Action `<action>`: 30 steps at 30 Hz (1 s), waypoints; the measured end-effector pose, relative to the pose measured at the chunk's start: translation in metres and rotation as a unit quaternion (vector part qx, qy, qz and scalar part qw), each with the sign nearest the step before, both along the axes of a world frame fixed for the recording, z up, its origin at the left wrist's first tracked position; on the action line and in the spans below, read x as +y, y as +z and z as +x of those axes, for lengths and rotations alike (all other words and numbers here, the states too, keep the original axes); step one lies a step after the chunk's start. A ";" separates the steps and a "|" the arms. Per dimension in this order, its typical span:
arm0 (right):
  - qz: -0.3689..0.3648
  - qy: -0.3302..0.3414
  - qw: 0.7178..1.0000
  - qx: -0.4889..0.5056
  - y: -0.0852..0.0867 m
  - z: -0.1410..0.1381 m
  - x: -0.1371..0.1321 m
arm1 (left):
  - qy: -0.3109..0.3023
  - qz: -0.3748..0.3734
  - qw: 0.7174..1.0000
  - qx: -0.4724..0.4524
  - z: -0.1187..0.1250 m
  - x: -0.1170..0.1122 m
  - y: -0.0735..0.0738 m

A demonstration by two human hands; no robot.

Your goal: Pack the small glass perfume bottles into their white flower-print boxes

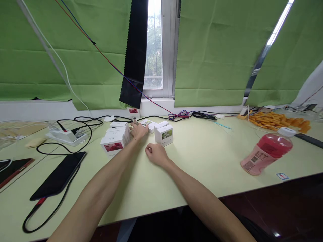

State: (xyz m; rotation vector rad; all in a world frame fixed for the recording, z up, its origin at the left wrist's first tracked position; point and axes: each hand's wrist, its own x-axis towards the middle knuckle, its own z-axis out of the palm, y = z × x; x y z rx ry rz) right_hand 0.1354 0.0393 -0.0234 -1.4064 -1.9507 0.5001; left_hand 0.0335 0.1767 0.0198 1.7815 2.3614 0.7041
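My left hand (138, 130) reaches far across the pale green table (202, 161), fingers pinched on a small silvery object (135, 120) that I cannot make out. It sits beside a cluster of small white boxes (116, 137) with red flower pictures. My right hand (155, 154) rests on the table in a loose fist, nothing visible in it, just in front of a white box with a green picture (164, 135). Other small white boxes (151, 125) lie behind it.
A pink drink bottle (267, 153) lies tilted at the right. Orange snacks (277, 121) sit at the far right. A dark phone (59, 174) with its cable, a power strip (65, 136) and black cables (202, 115) lie left and back. Green curtains hang behind.
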 end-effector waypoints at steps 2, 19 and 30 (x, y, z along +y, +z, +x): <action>-0.002 0.000 1.000 0.003 0.000 0.000 0.000 | 0.006 -0.016 1.000 0.014 0.001 0.003 0.002; -0.002 0.000 1.000 0.016 0.003 0.001 -0.001 | -0.033 -0.055 0.989 0.134 0.006 -0.030 0.009; -0.002 -0.033 0.994 0.103 0.000 0.006 0.006 | -0.076 -0.064 0.980 0.175 -0.004 -0.064 0.009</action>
